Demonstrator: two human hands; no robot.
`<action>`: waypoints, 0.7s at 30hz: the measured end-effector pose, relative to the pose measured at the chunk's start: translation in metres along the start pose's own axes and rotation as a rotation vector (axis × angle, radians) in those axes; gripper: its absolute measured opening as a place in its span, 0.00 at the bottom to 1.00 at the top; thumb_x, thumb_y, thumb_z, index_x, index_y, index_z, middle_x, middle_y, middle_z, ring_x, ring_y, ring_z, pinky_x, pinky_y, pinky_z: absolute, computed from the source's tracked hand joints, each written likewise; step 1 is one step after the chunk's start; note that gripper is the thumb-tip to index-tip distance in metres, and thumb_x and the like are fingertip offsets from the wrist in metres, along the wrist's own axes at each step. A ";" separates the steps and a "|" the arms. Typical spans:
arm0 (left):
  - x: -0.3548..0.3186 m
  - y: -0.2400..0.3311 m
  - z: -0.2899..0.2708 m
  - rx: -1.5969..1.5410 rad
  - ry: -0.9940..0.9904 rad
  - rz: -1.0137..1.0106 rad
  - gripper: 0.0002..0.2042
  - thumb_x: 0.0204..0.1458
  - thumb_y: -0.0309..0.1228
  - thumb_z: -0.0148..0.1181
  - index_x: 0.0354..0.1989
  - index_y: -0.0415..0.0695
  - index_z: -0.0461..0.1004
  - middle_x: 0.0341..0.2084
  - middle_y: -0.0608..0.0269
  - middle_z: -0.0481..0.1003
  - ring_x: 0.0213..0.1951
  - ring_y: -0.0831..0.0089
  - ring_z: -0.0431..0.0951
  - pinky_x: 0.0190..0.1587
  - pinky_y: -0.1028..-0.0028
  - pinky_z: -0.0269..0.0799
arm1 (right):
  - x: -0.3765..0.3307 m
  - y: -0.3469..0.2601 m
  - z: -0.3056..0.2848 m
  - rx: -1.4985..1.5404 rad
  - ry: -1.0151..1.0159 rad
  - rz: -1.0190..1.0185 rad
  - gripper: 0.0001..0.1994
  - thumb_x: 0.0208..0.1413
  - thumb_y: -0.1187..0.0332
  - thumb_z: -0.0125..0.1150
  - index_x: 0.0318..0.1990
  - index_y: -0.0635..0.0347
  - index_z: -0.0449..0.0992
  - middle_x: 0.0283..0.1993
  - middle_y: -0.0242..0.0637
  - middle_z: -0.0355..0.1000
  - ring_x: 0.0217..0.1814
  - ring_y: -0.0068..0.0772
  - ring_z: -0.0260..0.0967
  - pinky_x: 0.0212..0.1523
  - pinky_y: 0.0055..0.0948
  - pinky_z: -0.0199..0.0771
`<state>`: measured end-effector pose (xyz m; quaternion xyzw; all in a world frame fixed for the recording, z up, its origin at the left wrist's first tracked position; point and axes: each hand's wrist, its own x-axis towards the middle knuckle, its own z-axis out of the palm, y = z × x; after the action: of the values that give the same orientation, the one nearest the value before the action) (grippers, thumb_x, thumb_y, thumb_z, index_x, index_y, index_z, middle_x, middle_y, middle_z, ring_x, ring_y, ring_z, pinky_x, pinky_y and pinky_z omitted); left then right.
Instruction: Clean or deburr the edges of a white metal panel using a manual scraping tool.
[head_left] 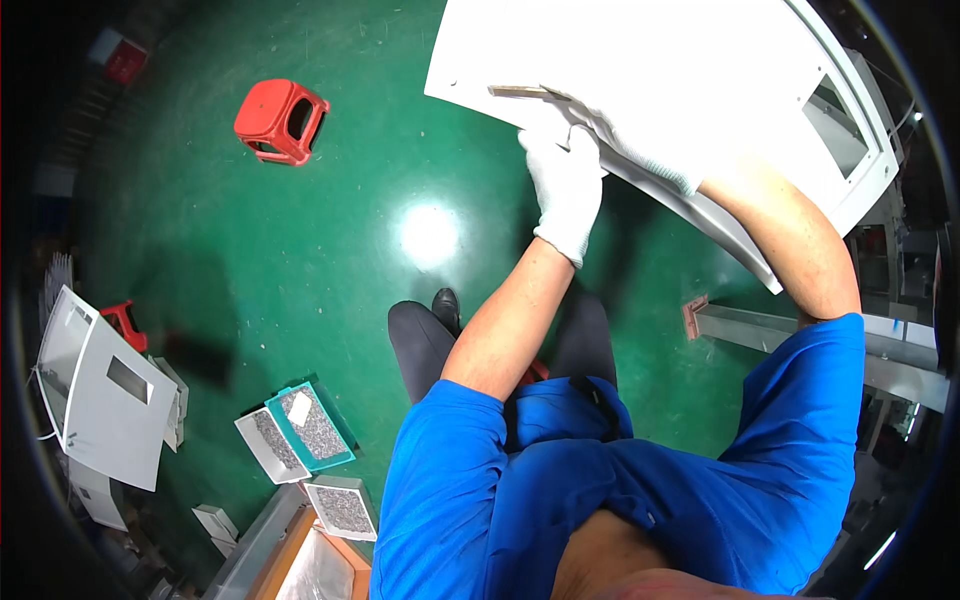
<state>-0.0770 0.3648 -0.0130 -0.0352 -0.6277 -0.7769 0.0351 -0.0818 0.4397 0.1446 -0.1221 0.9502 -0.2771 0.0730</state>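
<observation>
The right hand [622, 128] pinches a tool [518, 92] over the panel [700, 60], ahead at upper right; the left hand [563, 170] curls at its edge, hold unclear. Around are a stool [267, 108], a teal bin [332, 462] and a beam [740, 326].
</observation>
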 end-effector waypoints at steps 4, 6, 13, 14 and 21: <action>-0.007 0.038 -0.009 -0.088 0.026 -0.216 0.13 0.56 0.29 0.55 0.40 0.35 0.58 0.27 0.56 0.69 0.28 0.72 0.72 0.34 0.70 0.72 | 0.010 -0.006 -0.013 -0.118 -0.085 -0.089 0.17 0.61 0.64 0.56 0.53 0.64 0.71 0.43 0.43 0.72 0.39 0.31 0.71 0.37 0.32 0.74; -0.013 0.048 -0.002 -0.149 -0.002 -0.271 0.12 0.56 0.28 0.55 0.37 0.37 0.57 0.23 0.59 0.69 0.25 0.73 0.70 0.33 0.69 0.71 | 0.003 -0.014 -0.030 -0.235 -0.103 -0.079 0.17 0.61 0.64 0.56 0.53 0.64 0.71 0.43 0.43 0.72 0.39 0.32 0.71 0.37 0.32 0.74; -0.028 0.033 0.021 -0.360 -0.003 -0.305 0.11 0.56 0.22 0.51 0.41 0.36 0.55 0.34 0.55 0.66 0.34 0.71 0.69 0.41 0.68 0.70 | 0.018 -0.048 -0.056 -0.707 -0.226 -0.101 0.17 0.60 0.63 0.56 0.52 0.64 0.72 0.43 0.44 0.73 0.40 0.34 0.72 0.38 0.34 0.74; -0.033 0.034 0.026 -0.302 -0.028 -0.264 0.12 0.56 0.22 0.51 0.42 0.36 0.55 0.35 0.55 0.66 0.35 0.71 0.70 0.42 0.69 0.70 | 0.020 -0.050 -0.056 -0.769 -0.246 -0.086 0.17 0.60 0.63 0.56 0.52 0.64 0.72 0.43 0.44 0.73 0.40 0.34 0.72 0.38 0.34 0.75; -0.044 0.027 0.018 -0.341 -0.023 -0.207 0.19 0.55 0.20 0.50 0.53 0.31 0.53 0.44 0.50 0.65 0.47 0.67 0.71 0.51 0.70 0.69 | 0.058 -0.073 -0.033 -1.022 -0.389 -0.174 0.16 0.60 0.63 0.56 0.51 0.64 0.72 0.43 0.44 0.73 0.41 0.36 0.72 0.39 0.36 0.75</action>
<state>-0.0309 0.3772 0.0124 0.0151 -0.4876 -0.8710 -0.0584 -0.1304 0.3803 0.2076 -0.2691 0.9193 0.2417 0.1553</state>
